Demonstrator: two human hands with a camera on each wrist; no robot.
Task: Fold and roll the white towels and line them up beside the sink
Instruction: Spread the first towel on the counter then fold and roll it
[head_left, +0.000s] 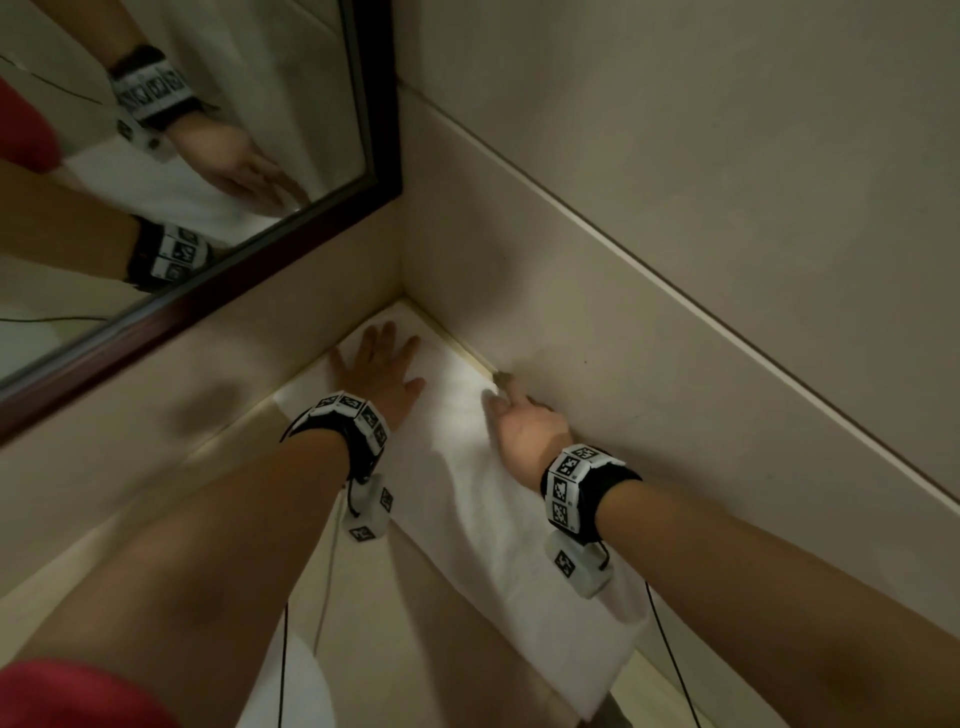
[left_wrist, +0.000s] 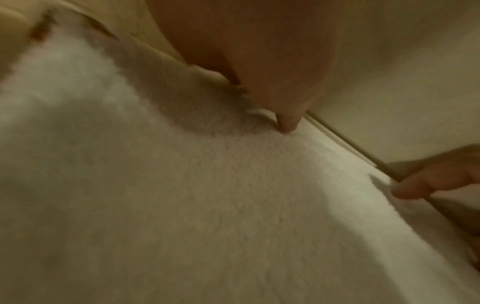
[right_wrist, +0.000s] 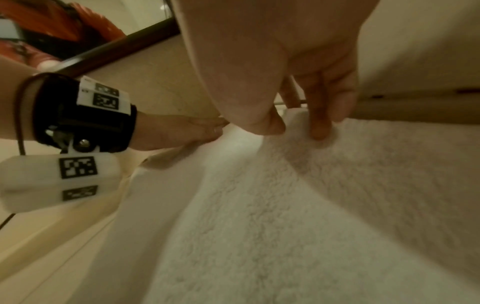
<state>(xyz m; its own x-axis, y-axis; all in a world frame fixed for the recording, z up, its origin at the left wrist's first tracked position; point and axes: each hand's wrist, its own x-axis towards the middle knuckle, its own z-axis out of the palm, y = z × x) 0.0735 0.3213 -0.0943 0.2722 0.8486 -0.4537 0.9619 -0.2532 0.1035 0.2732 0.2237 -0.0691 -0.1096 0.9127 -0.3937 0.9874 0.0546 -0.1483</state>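
Note:
A long white towel (head_left: 467, 509) lies flat on the beige counter, running into the corner of two walls. My left hand (head_left: 382, 364) presses flat on its far end with the fingers spread. My right hand (head_left: 511, 415) is at the towel's right edge, against the wall, and its thumb and fingertips (right_wrist: 319, 131) pinch that edge, which is slightly raised. The left wrist view shows the towel's fluffy surface (left_wrist: 233, 205), with a fingertip of my left hand (left_wrist: 288, 123) pressing on it and the right hand's fingers (left_wrist: 415, 189) at the edge. The towel (right_wrist: 311, 226) fills the right wrist view.
A dark-framed mirror (head_left: 384, 130) hangs on the left wall above the counter (head_left: 156, 519). The tiled right wall (head_left: 675, 260) runs along the towel's edge. Another white shape (head_left: 301, 675) shows at the bottom left, and thin cables hang from both wrists.

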